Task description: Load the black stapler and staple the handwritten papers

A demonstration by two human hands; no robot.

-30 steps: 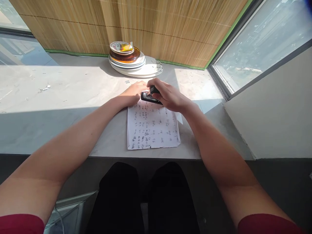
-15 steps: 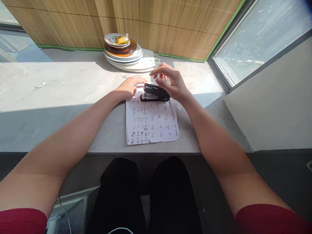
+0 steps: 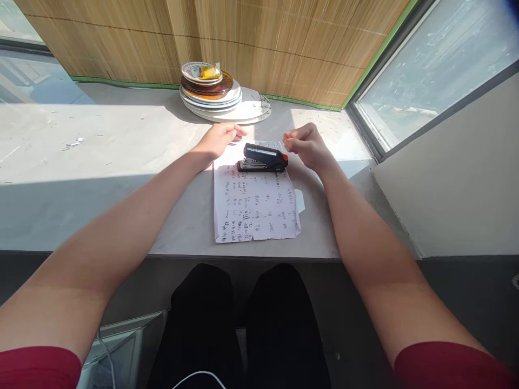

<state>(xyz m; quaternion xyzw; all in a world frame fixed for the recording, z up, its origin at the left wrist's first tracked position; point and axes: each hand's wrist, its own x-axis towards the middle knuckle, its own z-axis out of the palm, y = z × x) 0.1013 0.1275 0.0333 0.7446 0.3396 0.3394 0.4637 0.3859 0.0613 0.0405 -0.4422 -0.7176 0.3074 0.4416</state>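
A black stapler (image 3: pixel 264 158) with a red-orange tip at its right end lies across a sheet of handwritten paper (image 3: pixel 256 208). Its upper arm is raised at the left, and neither hand touches it. My left hand (image 3: pixel 221 139) rests by the upper left of the paper, fingers stretched out and apart. To the right of the stapler, my right hand (image 3: pixel 308 147) is closed, its fingers curled against the thumb. Whatever may be between those fingers is hidden. A small white corner of paper (image 3: pixel 299 200) sticks out beyond the sheet's right edge.
Behind the hands, a stack of plates (image 3: pixel 214 102) carries a yellow wrapper (image 3: pixel 210 71). White scraps (image 3: pixel 73 144) lie on the counter (image 3: pixel 121 208) at left. A bamboo blind (image 3: pixel 227 32) hangs at the back; a window frame and wall (image 3: pixel 458 173) bound the right.
My right hand has moved off the stapler to the right, and its fingers have curled closed. The white paper corner now shows at the sheet's right. My left hand stays nearly in place.
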